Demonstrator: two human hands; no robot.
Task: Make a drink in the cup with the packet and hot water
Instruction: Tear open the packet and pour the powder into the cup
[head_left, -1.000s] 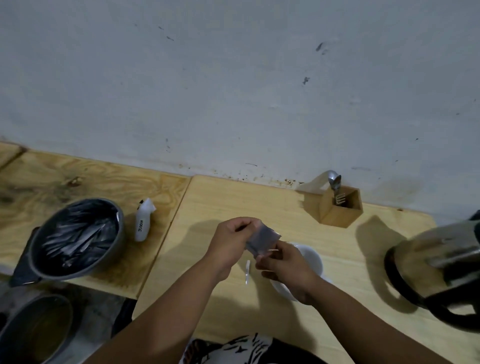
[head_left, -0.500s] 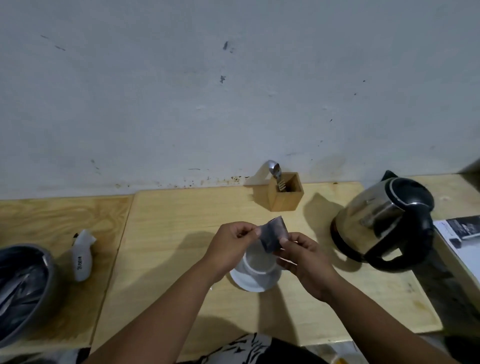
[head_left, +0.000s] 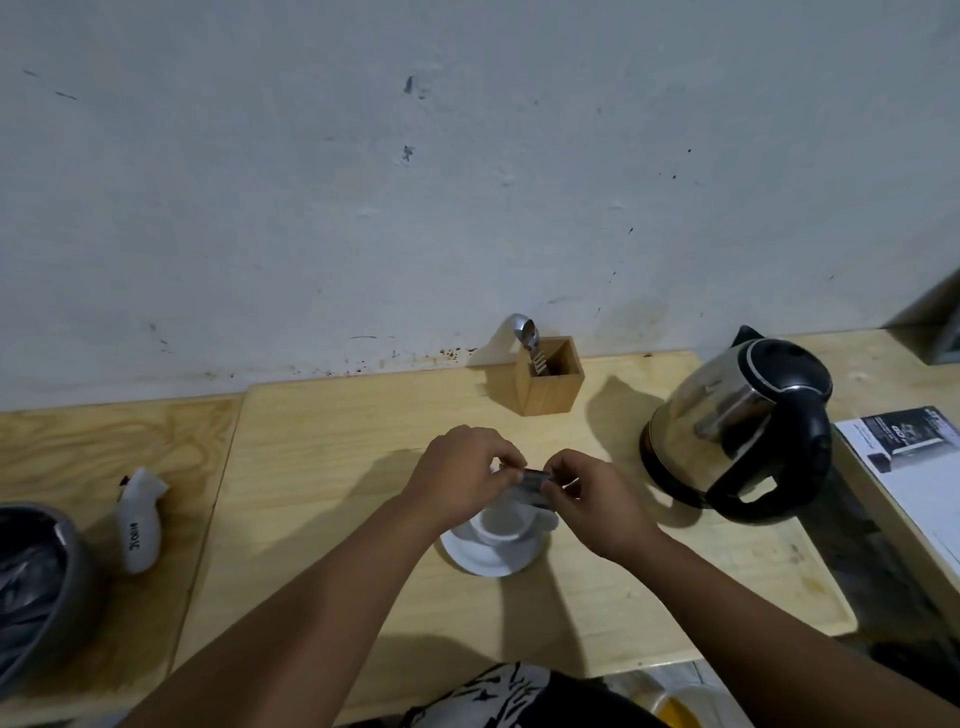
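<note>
Since the earlier frame, our hands lower the packet (head_left: 532, 486) over the cup (head_left: 506, 525). At left lies a white bottle (head_left: 139, 522). Our left hand (head_left: 460, 475) and right hand (head_left: 589, 499) pinch the packet's ends; we judge it light, crinkly, best gripped by corners. Rightward, the kettle (head_left: 737, 426) looks heavy; the tabletop (head_left: 332, 441) between is unobstructed.

You have a small dark packet (head_left: 532, 480) pinched above your white cup (head_left: 506, 522), steel kettle (head_left: 737, 431) standing upright right of it.
</note>
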